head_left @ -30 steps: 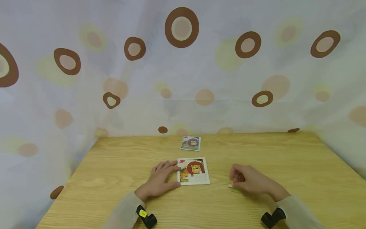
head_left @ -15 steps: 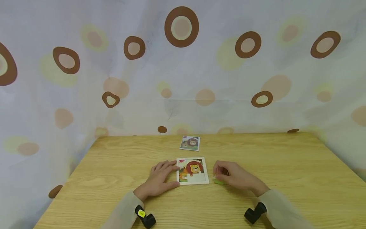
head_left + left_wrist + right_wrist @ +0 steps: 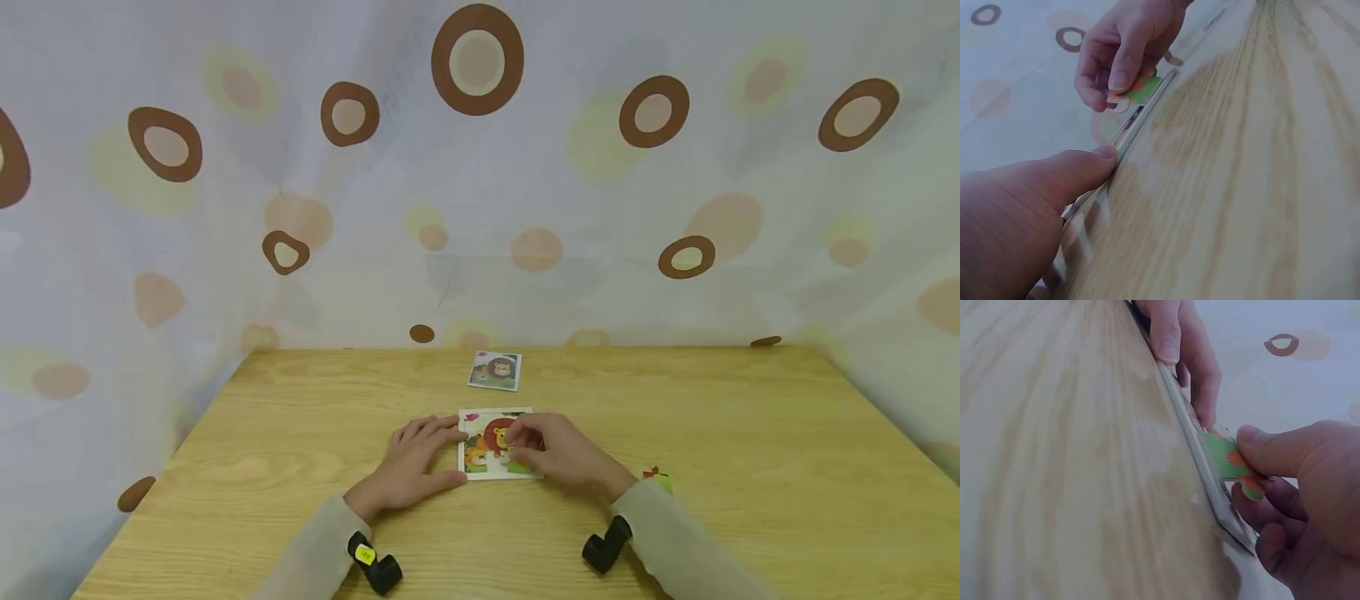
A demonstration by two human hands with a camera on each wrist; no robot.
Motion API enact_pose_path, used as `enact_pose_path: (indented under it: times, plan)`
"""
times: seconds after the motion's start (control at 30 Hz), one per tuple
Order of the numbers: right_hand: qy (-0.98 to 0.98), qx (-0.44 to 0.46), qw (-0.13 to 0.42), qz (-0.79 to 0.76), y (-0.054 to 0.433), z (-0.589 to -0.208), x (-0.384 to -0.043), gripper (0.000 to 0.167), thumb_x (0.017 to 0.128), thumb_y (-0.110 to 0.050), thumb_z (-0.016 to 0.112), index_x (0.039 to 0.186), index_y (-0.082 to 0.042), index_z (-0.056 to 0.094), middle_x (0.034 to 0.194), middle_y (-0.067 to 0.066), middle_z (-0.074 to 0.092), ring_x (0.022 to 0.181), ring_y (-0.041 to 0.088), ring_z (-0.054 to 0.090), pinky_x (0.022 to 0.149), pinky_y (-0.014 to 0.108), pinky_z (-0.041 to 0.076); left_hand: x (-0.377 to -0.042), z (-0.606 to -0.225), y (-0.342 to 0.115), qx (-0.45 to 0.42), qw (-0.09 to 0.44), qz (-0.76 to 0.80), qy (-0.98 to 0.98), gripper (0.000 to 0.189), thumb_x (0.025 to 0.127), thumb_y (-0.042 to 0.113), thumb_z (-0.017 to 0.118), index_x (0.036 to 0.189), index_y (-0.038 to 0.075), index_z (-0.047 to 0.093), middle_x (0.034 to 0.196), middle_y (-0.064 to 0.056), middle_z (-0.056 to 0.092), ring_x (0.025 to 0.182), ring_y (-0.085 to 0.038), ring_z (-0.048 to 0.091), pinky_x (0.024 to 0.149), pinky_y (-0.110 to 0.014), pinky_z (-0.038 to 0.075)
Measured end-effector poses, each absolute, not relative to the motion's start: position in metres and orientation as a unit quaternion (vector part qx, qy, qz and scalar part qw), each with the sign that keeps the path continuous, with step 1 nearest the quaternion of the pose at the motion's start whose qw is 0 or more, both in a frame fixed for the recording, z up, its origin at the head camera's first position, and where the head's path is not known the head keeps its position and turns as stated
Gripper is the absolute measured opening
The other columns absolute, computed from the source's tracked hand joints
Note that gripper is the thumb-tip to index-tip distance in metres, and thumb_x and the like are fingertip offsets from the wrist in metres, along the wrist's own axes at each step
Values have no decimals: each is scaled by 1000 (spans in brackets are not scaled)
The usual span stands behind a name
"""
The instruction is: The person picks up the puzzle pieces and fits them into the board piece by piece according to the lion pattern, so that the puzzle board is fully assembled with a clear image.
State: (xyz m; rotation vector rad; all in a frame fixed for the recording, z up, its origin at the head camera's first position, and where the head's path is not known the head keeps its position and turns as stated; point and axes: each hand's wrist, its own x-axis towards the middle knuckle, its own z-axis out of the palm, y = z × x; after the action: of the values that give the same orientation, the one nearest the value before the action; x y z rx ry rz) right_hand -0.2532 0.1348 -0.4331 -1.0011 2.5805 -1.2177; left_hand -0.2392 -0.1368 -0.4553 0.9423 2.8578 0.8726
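My left hand (image 3: 412, 464) rests on the table, its fairly straight fingers and thumb touching the left side of a white-framed jigsaw puzzle (image 3: 495, 477). The puzzle shows a lion with a brown mane and a smaller orange animal; a pale gap lies along its lower part. Over its lower right corner, my right hand (image 3: 562, 452) pinches a green and orange puzzle piece (image 3: 1225, 456) between thumb and fingers. In the left wrist view that piece (image 3: 1145, 91) is tilted close over the frame's edge. The right fingers hide part of the lion.
A picture card (image 3: 495, 372) with the same lion scene lies behind the puzzle. One green and red puzzle piece (image 3: 660, 480) sits beside my right sleeve (image 3: 667, 533). The wooden table (image 3: 300, 400) ends at a patterned curtain (image 3: 360, 208).
My right hand has carried the puzzle piece leftward from the table to over the puzzle's lower right. The green and red piece now shows by the right sleeve. My left hand stays at the frame.
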Motion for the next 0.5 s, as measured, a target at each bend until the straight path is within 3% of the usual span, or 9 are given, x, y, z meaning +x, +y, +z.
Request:
enact_pose_path:
  times: [0.23,0.5]
  plan:
    - [860,-327,20,-391,126,-440,-261,6,89,-16,70,93,-12,71,79,-5,64,64,1,49,59,20,44,-239,-455,-135,305,3,282,910,53,91,44,62,138,21,52,153,-5,36,140,-35,27,104,-61,19]
    - [858,-343,21,-382,109,-441,-262,4,87,-15,72,90,-13,74,84,-4,67,63,0,47,58,18,42,-237,-454,-136,299,11,289,909,52,91,44,62,136,19,53,152,-7,37,140,-37,26,105,-63,17]
